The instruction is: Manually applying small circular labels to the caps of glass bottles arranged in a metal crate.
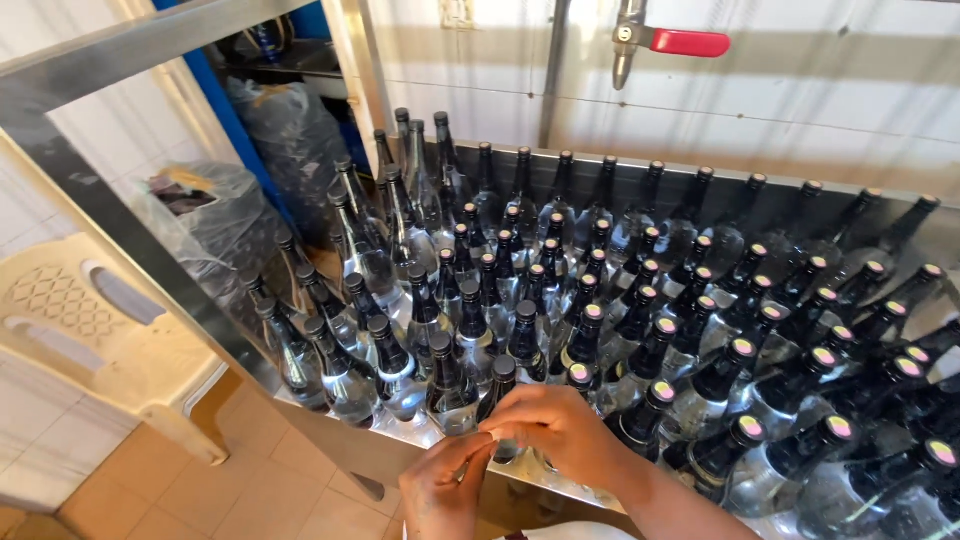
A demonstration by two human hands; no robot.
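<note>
Your right hand (pixel 555 425) wraps over the neck of a dark-capped glass bottle (pixel 499 392) standing at the near edge of the steel counter (pixel 340 440), its grip clamped on the neck. Your left hand (pixel 447 485) meets it from below, fingertips (pixel 480 452) pinched together against the same neck. Pink-capped bottles (pixel 740 350) crowd the right side.

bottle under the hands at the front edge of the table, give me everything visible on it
The bottle is clear glass with a dark sleeve over its neck and a dark cap. It stands upright at the front edge of the steel table, in the front row of a dense crowd of like bottles. The right hand and left hand meet in front of its body, fingertips pinched together there and hiding most of it. Whether they hold anything cannot be told.
</note>
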